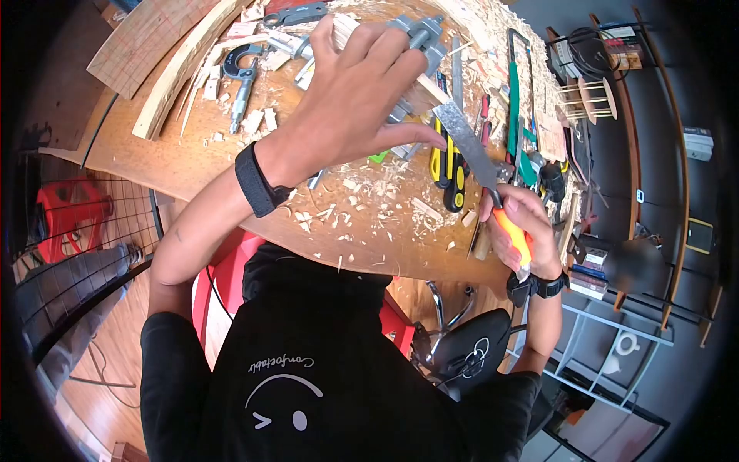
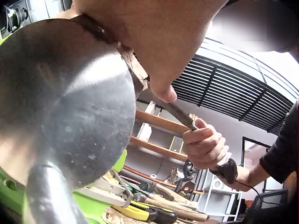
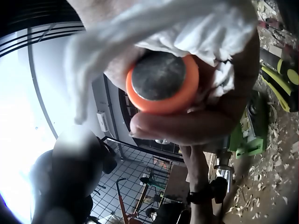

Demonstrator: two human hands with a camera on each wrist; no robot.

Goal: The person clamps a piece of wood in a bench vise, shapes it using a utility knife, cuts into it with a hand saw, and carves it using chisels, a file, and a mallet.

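My right hand (image 1: 531, 223) grips the orange and yellow handle (image 1: 513, 235) of a wide chisel (image 1: 466, 145). In the right wrist view, crumpled white material (image 3: 210, 35) covers part of that hand beside the metal-capped handle butt (image 3: 159, 77). The blade's end meets a pale wood strip (image 1: 434, 88) at the grey vise (image 1: 427, 35). My left hand (image 1: 339, 108) lies over the strip, fingers bent across it with most tips hidden. Its thumb (image 2: 164, 88) stretches out to the blade. A round metal face (image 2: 65, 102) and bar fill the near left wrist view.
Yellow-black cutters (image 1: 456, 173) lie just left of the chisel. A micrometer (image 1: 241, 88) and long wood pieces (image 1: 181, 73) are at left. Shavings (image 1: 362, 200) cover much of the table. A green-framed saw (image 1: 514, 108) and more tools lie at right.
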